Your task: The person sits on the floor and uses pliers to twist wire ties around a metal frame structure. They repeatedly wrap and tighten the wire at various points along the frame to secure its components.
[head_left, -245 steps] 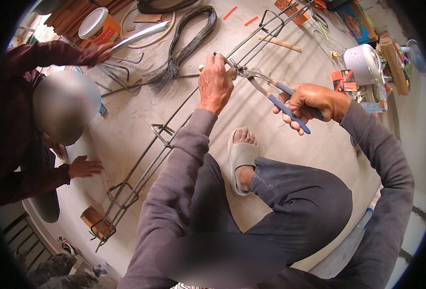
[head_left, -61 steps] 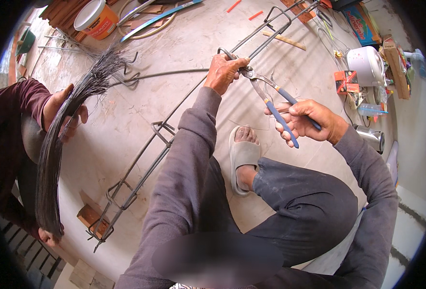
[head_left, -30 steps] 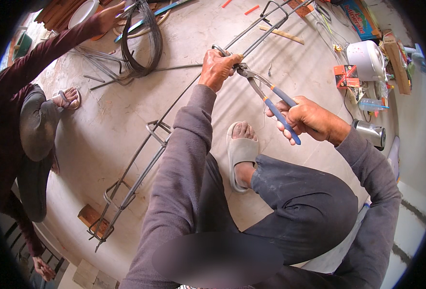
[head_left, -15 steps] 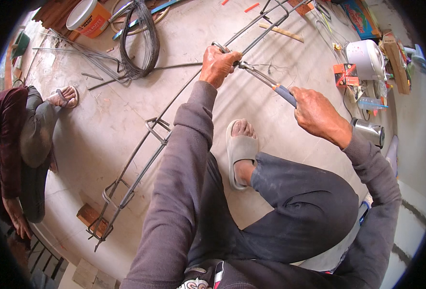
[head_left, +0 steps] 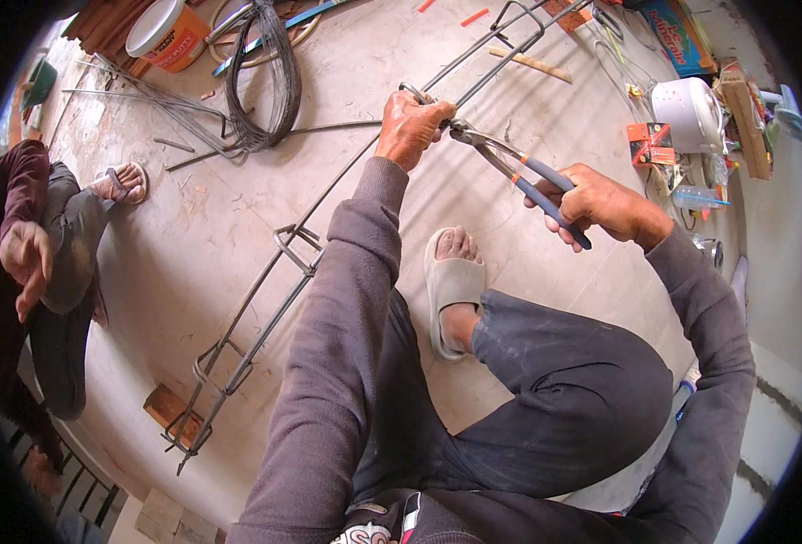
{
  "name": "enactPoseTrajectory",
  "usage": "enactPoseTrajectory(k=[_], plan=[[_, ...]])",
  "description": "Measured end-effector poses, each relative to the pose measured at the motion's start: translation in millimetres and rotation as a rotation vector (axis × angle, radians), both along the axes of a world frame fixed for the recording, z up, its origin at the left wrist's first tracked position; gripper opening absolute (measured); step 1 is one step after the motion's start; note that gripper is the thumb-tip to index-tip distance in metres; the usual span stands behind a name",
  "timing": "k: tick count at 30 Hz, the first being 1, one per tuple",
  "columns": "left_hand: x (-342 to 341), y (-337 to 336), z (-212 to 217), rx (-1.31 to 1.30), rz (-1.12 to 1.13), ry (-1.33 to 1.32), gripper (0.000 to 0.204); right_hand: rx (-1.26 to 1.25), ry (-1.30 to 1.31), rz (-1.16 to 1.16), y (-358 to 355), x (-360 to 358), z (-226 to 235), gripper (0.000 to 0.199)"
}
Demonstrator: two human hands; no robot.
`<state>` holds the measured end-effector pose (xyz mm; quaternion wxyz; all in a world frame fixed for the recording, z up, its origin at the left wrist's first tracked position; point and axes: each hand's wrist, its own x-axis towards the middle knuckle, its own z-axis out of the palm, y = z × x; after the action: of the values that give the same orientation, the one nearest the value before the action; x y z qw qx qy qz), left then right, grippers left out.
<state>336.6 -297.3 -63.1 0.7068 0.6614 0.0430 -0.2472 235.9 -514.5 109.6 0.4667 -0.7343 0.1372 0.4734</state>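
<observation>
A long steel rebar cage (head_left: 310, 267), with bent square stirrups along its rods, slants from the lower left to the top of the view. My left hand (head_left: 410, 131) is closed around it at a stirrup in the upper middle; its palm hides part of the rods. In my right hand (head_left: 605, 204) is a pair of pincers (head_left: 546, 201) with blue and orange handles. The handles are spread, with fingers around them. The pincers' head meets the cage just right of my left hand; whether the jaws grip a tie wire there is too small to tell.
A coil of dark wire (head_left: 279, 100) and loose rods lie upper left near a putty bucket (head_left: 179, 45). Another person (head_left: 57, 245) sits at the left. A wooden block (head_left: 173, 412) is under the cage's near end. A white rice cooker (head_left: 686, 113) and red box (head_left: 650, 143) stand right.
The pincers' handles have swung apart, and my right hand has turned and shifted slightly right. My left hand stays on the cage. The other person's hand has risen.
</observation>
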Motion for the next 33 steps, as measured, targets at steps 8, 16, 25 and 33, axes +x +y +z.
enactPoseTrajectory(k=[8,16,25,33], plan=[[1,-1,-8,-0.064,0.025,0.014,0.027,0.552,0.397,-0.369,-24,-13,-27,0.063],[-4,6,17,0.212,-0.050,-0.093,0.026,0.787,0.513,-0.527,-24,-30,-49,0.069],[-72,13,47,0.731,-0.226,-1.265,0.046,0.819,0.500,-0.480,-30,-31,-63,0.065],[-79,-34,55,0.566,-0.560,-1.237,0.044,0.855,0.510,-0.462,-43,-31,-69,0.065]])
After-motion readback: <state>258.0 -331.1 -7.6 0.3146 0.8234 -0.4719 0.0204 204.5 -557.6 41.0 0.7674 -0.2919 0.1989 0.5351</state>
